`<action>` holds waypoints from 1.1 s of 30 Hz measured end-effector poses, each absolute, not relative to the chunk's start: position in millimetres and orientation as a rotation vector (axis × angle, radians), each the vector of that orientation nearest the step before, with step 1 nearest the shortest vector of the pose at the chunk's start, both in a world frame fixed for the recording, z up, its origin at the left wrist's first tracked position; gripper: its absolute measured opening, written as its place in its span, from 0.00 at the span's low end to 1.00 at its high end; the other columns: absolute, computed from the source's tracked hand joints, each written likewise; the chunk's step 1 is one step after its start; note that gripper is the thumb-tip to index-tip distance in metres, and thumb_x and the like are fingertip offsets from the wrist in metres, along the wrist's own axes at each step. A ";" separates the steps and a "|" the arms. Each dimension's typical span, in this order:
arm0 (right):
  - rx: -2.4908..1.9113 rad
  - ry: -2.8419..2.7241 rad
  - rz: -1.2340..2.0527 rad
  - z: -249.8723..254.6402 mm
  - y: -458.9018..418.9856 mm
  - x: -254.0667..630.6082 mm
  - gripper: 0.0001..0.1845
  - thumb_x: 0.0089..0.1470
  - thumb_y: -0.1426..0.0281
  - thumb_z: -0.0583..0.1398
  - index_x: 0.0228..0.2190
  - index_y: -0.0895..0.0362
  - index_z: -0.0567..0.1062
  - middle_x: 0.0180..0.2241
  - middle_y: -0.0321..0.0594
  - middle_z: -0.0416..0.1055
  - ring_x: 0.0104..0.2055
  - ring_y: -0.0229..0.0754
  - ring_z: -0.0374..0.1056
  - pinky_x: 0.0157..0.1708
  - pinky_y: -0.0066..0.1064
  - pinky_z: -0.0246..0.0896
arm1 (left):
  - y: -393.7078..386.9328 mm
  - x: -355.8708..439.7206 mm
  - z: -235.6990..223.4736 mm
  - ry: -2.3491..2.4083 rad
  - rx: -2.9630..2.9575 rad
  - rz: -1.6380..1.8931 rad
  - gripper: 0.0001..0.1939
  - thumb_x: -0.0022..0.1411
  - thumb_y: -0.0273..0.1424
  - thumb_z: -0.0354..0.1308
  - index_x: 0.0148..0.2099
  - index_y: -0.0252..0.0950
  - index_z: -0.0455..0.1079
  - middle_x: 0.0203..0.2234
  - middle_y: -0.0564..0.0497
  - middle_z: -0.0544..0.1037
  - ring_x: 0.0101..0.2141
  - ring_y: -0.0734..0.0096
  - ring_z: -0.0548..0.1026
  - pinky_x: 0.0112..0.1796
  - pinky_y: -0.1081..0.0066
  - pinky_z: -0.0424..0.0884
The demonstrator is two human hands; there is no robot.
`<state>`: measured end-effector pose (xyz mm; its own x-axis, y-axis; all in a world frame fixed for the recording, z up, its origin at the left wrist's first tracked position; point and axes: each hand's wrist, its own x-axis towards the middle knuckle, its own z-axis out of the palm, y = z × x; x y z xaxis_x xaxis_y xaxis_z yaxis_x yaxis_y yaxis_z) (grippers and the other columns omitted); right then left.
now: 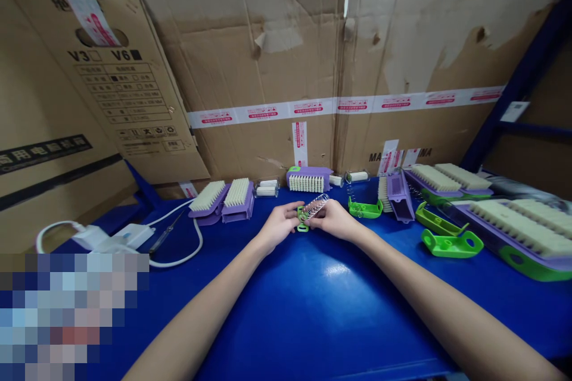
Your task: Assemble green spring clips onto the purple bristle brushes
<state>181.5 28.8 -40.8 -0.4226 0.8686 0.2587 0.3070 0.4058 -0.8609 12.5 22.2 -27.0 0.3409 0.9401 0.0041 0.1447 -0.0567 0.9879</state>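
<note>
My left hand [280, 225] is closed on a small bright-green plastic piece with slotted holes [302, 227], held just above the blue table. My right hand [334, 220] is closed beside it, fingertips close to the green piece. A shiny metal coil spring [315, 207] slants up from the green piece to the right hand, which appears to grip it; the exact finger contact is partly hidden. Behind the hands stands a purple brush with cream bristles [306, 183]. Right of my right hand lies a green plastic bracket [366, 208].
Purple brush parts [236, 197] lie at left, near a screwdriver [166, 234] and a white power strip with cable [134, 237]. More green brackets [452, 244] and large brushes [522, 226] occupy the right. Clear roller pieces [267, 188] rest along the cardboard wall [268, 71].
</note>
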 end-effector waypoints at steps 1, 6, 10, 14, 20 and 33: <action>-0.992 -1.932 0.987 -41.0 28.8 182.0 0.07 0.43 0.73 0.60 0.28 0.62 0.75 0.27 0.40 0.74 0.27 0.37 0.68 0.29 0.28 0.63 | 22.2 12.3 -27.0 1.036 1.483 0.897 0.32 0.46 0.18 0.54 0.57 0.24 0.62 0.30 0.45 0.78 0.26 0.75 0.70 0.24 0.76 0.60; -0.948 -1.932 1.016 -39.4 26.9 182.9 0.10 0.42 0.77 0.58 0.31 0.62 0.75 0.26 0.37 0.73 0.26 0.36 0.67 0.29 0.27 0.63 | 22.0 10.9 -28.8 0.988 1.485 0.922 0.29 0.46 0.22 0.57 0.54 0.28 0.66 0.29 0.47 0.77 0.26 0.74 0.70 0.25 0.76 0.60; -0.973 -1.936 0.957 -36.1 23.2 180.4 0.11 0.42 0.79 0.56 0.31 0.62 0.75 0.23 0.36 0.71 0.25 0.35 0.66 0.27 0.26 0.62 | 22.4 9.6 -32.0 0.971 1.507 0.953 0.28 0.46 0.24 0.58 0.53 0.29 0.67 0.30 0.47 0.77 0.27 0.73 0.70 0.25 0.76 0.61; -0.986 -1.945 0.916 -33.5 20.9 178.5 0.14 0.43 0.79 0.57 0.35 0.62 0.75 0.22 0.35 0.70 0.23 0.34 0.65 0.26 0.25 0.60 | 22.8 9.0 -33.7 0.973 1.527 0.960 0.28 0.47 0.25 0.58 0.53 0.29 0.66 0.32 0.46 0.77 0.29 0.72 0.71 0.26 0.75 0.63; -1.018 -1.962 0.850 -34.2 21.3 178.5 0.16 0.46 0.75 0.59 0.40 0.61 0.75 0.22 0.35 0.70 0.23 0.34 0.65 0.25 0.25 0.59 | 24.5 8.7 -34.5 0.987 1.608 0.929 0.26 0.50 0.23 0.55 0.54 0.31 0.66 0.32 0.47 0.78 0.28 0.73 0.71 0.25 0.76 0.62; -1.102 -2.120 0.476 -31.4 15.8 175.3 0.05 0.48 0.76 0.59 0.30 0.58 0.73 0.24 0.35 0.70 0.24 0.34 0.63 0.26 0.24 0.54 | 22.5 11.6 -29.6 0.941 1.684 0.889 0.24 0.52 0.17 0.51 0.52 0.31 0.68 0.32 0.47 0.79 0.29 0.71 0.73 0.35 0.72 0.66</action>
<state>175.3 15.8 -31.4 -0.4007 0.8202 0.4084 0.5665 0.5721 -0.5931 11.6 22.5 -29.6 0.4331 0.8920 0.1292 0.1799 -0.2260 0.9574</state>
